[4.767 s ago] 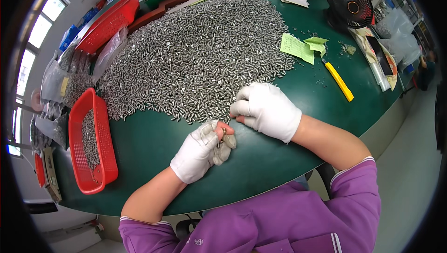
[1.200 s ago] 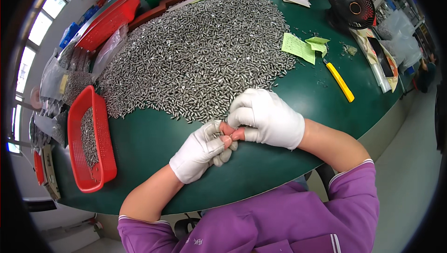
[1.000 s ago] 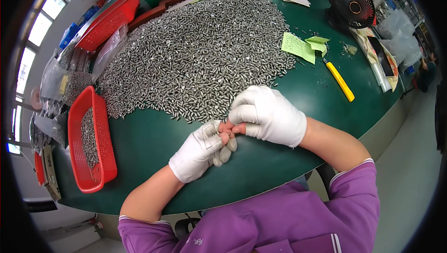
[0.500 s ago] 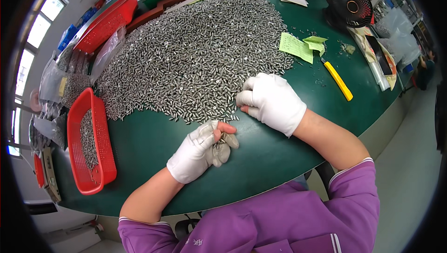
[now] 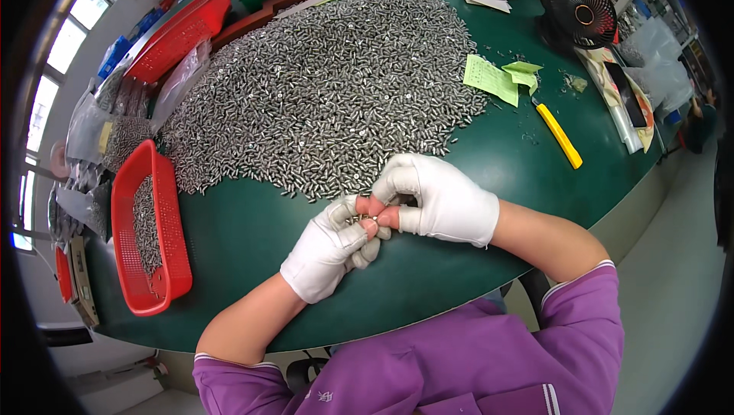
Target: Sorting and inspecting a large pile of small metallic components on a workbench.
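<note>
A broad heap of small silvery metal pins covers the middle of the green table. Just in front of its near edge, my two hands meet at the fingertips. My left hand, in a white glove with bare thumb and fingertip, is closed around a few of these metal pins, partly visible between the fingers. My right hand, gloved likewise, pinches at the left fingertips. Whatever lies in that pinch is mostly covered by the fingers, seemingly a small metal piece.
At the left stands a red plastic basket with more pins inside. Green paper slips and a yellow-handled cutter lie right of the heap. A black fan is at the far right. Another red basket leans at the back left.
My right hand has moved from the heap's edge down and left to meet my left hand. My left fingers have closed up more around the pins.
</note>
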`<action>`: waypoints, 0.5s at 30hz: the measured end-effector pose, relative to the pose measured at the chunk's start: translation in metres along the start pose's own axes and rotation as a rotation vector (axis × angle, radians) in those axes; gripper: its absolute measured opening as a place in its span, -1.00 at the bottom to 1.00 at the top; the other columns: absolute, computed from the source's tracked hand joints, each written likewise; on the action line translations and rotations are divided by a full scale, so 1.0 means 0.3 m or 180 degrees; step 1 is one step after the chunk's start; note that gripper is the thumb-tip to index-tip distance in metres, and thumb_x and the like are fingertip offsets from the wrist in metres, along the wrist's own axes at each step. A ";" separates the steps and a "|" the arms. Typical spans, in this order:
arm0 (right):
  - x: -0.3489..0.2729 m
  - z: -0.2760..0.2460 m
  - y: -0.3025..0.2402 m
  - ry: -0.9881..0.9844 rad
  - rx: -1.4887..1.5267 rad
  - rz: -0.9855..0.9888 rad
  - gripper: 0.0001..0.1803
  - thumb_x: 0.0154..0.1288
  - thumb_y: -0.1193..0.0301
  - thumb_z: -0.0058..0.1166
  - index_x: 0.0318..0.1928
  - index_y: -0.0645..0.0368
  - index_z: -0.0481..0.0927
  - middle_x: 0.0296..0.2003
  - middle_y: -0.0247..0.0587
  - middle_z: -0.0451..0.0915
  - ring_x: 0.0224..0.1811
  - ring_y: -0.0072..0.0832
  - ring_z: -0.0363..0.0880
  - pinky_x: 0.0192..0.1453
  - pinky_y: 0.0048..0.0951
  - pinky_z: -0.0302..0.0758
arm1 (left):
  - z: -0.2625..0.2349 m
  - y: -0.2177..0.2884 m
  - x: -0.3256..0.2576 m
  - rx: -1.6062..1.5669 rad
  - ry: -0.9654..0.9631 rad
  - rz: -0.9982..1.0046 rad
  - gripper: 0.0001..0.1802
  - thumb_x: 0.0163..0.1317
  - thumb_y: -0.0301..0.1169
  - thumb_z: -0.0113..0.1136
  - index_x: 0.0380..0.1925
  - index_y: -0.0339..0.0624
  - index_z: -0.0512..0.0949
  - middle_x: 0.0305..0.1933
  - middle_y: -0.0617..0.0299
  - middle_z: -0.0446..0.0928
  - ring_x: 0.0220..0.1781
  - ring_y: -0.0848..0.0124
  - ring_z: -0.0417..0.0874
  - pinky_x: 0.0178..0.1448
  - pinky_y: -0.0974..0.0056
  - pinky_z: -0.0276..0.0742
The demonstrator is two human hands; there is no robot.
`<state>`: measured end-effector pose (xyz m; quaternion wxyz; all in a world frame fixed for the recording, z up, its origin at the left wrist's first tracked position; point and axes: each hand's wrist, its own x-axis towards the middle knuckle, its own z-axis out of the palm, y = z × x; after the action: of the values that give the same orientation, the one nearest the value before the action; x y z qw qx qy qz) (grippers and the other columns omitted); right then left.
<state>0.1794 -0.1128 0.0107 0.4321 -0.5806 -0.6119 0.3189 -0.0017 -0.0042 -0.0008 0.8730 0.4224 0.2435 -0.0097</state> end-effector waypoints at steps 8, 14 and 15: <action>0.002 -0.059 0.033 0.0358 -0.1731 -0.0621 -0.85 0.04 0.38 0.26 -0.31 -0.02 0.62 -0.33 -0.35 0.55 -0.23 -0.28 0.53 -0.18 -0.26 0.49 | -0.014 0.010 -0.002 -0.0200 -0.0072 -0.0053 -0.74 0.29 -0.14 0.20 -0.17 -0.01 0.50 -0.28 0.36 0.53 -0.36 0.59 0.48 -0.36 0.50 0.34; 0.001 -0.050 0.061 0.0063 -0.2445 -0.0736 -0.85 0.03 0.35 0.23 -0.32 -0.04 0.60 -0.36 -0.34 0.52 -0.23 -0.29 0.51 -0.16 -0.27 0.48 | -0.016 0.018 -0.001 -0.0317 -0.0189 -0.0123 -0.70 0.27 -0.11 0.21 -0.16 -0.04 0.49 -0.26 0.35 0.53 -0.22 0.56 0.56 -0.25 0.48 0.47; 0.002 -0.051 0.058 0.0063 -0.2445 -0.0735 -0.85 0.03 0.35 0.23 -0.32 -0.04 0.60 -0.36 -0.34 0.52 -0.23 -0.29 0.51 -0.16 -0.27 0.48 | -0.015 0.018 -0.001 -0.0308 -0.0177 -0.0114 -0.69 0.27 -0.11 0.21 -0.15 -0.05 0.49 -0.26 0.34 0.53 -0.25 0.55 0.57 -0.26 0.47 0.46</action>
<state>0.2006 -0.1118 0.0017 0.2225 -0.6303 -0.7437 0.0106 -0.0028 0.0025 0.0010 0.8986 0.3748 0.2268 -0.0253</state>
